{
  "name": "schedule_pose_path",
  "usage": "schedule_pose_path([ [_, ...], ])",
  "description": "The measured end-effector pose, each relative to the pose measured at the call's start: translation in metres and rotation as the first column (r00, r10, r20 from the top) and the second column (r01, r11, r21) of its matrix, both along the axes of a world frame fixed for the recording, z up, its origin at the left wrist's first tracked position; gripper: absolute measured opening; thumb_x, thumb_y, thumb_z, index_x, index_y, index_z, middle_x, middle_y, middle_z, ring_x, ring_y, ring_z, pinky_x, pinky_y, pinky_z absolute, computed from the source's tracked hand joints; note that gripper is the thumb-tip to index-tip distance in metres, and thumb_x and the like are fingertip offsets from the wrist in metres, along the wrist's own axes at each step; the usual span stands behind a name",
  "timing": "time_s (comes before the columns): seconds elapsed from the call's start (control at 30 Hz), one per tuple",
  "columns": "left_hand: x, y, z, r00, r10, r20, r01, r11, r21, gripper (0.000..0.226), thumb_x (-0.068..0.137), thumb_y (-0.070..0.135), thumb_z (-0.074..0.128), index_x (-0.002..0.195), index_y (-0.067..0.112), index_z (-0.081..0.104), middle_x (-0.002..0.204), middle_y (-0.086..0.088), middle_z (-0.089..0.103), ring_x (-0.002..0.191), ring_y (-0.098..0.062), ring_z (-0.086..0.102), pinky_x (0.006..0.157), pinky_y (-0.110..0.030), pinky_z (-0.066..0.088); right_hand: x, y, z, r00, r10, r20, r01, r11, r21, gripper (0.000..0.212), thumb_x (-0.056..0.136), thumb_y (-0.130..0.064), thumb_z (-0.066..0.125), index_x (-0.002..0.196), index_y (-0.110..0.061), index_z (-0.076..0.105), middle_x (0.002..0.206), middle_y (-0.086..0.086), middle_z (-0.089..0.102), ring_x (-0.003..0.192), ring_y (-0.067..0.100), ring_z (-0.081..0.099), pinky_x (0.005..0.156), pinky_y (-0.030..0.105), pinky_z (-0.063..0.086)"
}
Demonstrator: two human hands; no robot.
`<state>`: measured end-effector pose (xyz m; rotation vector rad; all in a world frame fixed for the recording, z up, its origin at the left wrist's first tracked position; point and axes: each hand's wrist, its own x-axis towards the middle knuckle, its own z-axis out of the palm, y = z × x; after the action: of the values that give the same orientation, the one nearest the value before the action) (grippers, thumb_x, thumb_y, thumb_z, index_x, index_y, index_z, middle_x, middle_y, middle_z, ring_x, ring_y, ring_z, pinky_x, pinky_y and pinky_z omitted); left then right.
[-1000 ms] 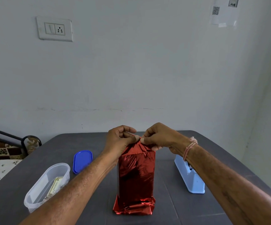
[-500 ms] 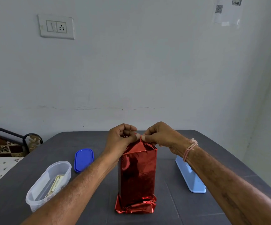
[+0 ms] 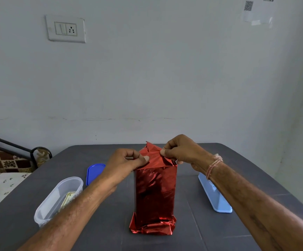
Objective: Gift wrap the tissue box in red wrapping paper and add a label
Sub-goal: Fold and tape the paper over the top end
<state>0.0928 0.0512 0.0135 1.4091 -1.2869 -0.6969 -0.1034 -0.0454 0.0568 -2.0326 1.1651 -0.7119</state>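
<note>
The box (image 3: pixel 155 192) stands upright on the table (image 3: pixel 237 160), body wrapped. Left hand (image 3: pixel 127 163) and right hand (image 3: pixel 181 151) pinch the loose top flap (image 3: pixel 152 154) between fingertips; folding, taping and labelling remain.

The box (image 3: pixel 154 192) stands on end, midway across the table (image 3: pixel 110 223) and nearer its front edge. Shiny red paper (image 3: pixel 153 155) sheathes it, crumpled at the base, its top flap peaked and seemingly unsealed.

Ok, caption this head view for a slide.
Left hand and right hand pinch top folds of the upright red-wrapped box.
</note>
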Motion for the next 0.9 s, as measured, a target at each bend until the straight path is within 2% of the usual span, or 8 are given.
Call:
schedule_pose_path([
  [0.07, 0.000, -0.002, -0.003, 0.999, -0.005, -0.033, 0.004, 1.000, -0.011, 0.019, 0.083, 0.028, 0.084, 0.075, 0.012, 0.077, 0.077, 0.001, 0.077, 0.080, -0.005, 0.071, 0.086, -0.027, 0.052, 0.000, 0.001, -0.001, 1.000, -0.008, 0.000, 0.008, 1.000, -0.024, 0.013, 0.088, -0.020, 0.079, 0.079, -0.011, 0.079, 0.056, -0.014, 0.065, 0.059, 0.006, 0.059, 0.051, 0.020, 0.046],
  [0.17, -0.004, -0.004, -0.006, 0.999, 0.007, -0.052, -0.009, 1.000, -0.021, 0.015, 0.084, 0.023, 0.084, 0.080, 0.010, 0.077, 0.074, 0.000, 0.072, 0.073, -0.005, 0.065, 0.079, -0.025, 0.050, 0.000, 0.001, -0.005, 0.999, -0.037, -0.019, 0.035, 0.995, -0.090, 0.012, 0.086, -0.022, 0.080, 0.078, -0.013, 0.080, 0.066, -0.010, 0.072, 0.061, 0.007, 0.063, 0.052, 0.018, 0.047],
  [0.3, -0.001, -0.009, -0.007, 0.995, 0.032, -0.091, -0.032, 0.999, 0.005, 0.021, 0.081, 0.020, 0.086, 0.097, 0.014, 0.073, 0.094, -0.015, 0.073, 0.085, -0.016, 0.067, 0.080, -0.027, 0.053, 0.003, 0.002, -0.011, 0.996, -0.068, -0.058, 0.056, 0.979, -0.195, 0.011, 0.085, -0.023, 0.080, 0.076, -0.017, 0.081, 0.072, -0.010, 0.075, 0.058, 0.000, 0.061, 0.058, 0.020, 0.047],
  [0.37, 0.000, -0.010, -0.007, 0.996, 0.022, -0.081, -0.021, 1.000, 0.018, 0.023, 0.082, 0.019, 0.085, 0.100, 0.016, 0.070, 0.092, -0.012, 0.069, 0.085, -0.015, 0.063, 0.077, -0.024, 0.050, 0.005, 0.004, -0.012, 0.994, -0.078, -0.073, 0.058, 0.969, -0.241, 0.010, 0.085, -0.023, 0.080, 0.076, -0.018, 0.081, 0.070, -0.011, 0.074, 0.060, 0.000, 0.063, 0.062, 0.021, 0.048],
  [0.5, 0.004, -0.014, -0.004, 0.990, -0.130, -0.054, 0.131, 0.991, 0.008, 0.015, 0.089, 0.011, 0.077, 0.101, 0.019, 0.071, 0.086, 0.005, 0.071, 0.083, -0.008, 0.062, 0.080, -0.022, 0.048, 0.008, 0.006, -0.013, 0.988, -0.097, -0.117, 0.055, 0.946, -0.318, 0.010, 0.086, -0.025, 0.078, 0.079, -0.019, 0.082, 0.079, -0.010, 0.077, 0.073, 0.004, 0.069, 0.070, 0.023, 0.053],
  [0.6, 0.009, -0.016, -0.002, 0.960, -0.274, -0.061, 0.277, 0.960, 0.034, 0.022, 0.095, 0.008, 0.070, 0.111, 0.022, 0.074, 0.105, -0.004, 0.076, 0.098, -0.014, 0.068, 0.096, -0.026, 0.050, 0.009, 0.008, -0.013, 0.984, -0.105, -0.144, 0.050, 0.938, -0.342, 0.009, 0.087, -0.025, 0.077, 0.083, -0.020, 0.082, 0.081, -0.010, 0.077, 0.078, 0.007, 0.071, 0.075, 0.026, 0.057],
  [0.77, 0.008, -0.023, -0.004, 0.947, -0.316, -0.058, 0.319, 0.945, 0.064, 0.032, 0.097, 0.007, 0.063, 0.117, 0.029, 0.075, 0.117, -0.001, 0.076, 0.114, -0.016, 0.068, 0.103, -0.026, 0.046, 0.009, 0.010, -0.016, 0.979, -0.132, -0.156, 0.068, 0.931, -0.360, 0.004, 0.087, -0.025, 0.076, 0.083, -0.023, 0.078, 0.079, -0.012, 0.073, 0.075, 0.005, 0.065, 0.066, 0.020, 0.046],
  [0.9, 0.007, -0.031, -0.008, 0.971, -0.221, -0.093, 0.227, 0.972, 0.067, 0.029, 0.090, 0.013, 0.071, 0.112, 0.032, 0.073, 0.119, 0.004, 0.073, 0.112, -0.013, 0.067, 0.098, -0.028, 0.048, 0.009, 0.011, -0.017, 0.978, -0.153, -0.142, 0.094, 0.931, -0.352, 0.005, 0.085, -0.027, 0.077, 0.086, -0.025, 0.072, 0.080, -0.011, 0.072, 0.078, 0.006, 0.066, 0.063, 0.019, 0.044],
])
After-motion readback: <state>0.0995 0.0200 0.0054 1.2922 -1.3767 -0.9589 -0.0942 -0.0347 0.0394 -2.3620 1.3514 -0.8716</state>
